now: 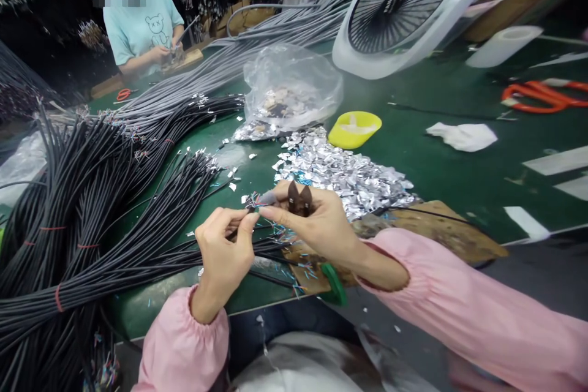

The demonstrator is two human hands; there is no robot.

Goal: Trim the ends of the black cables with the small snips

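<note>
My left hand (227,251) pinches the end of a black cable between thumb and fingertips. Thin coloured wires (257,201) fan out of that end, and the thumb and forefinger of my right hand (316,220) close on them. A dark brown tool with two pointed tips (299,198) sticks up from among my right fingers; its kind is unclear. Below my hands, more black cables (271,248) with coloured ends reach onto a worn wooden board (432,220). A pile of silvery foil scraps (344,171) lies just beyond my right hand.
Bundles of black cable (92,226) cover the left side, with grey cables (197,70) behind. A plastic bag of scraps (294,89), a yellow dish (354,129), a fan (404,6) and orange-handled scissors (542,97) stand or lie farther off. Another person (142,24) works across the table.
</note>
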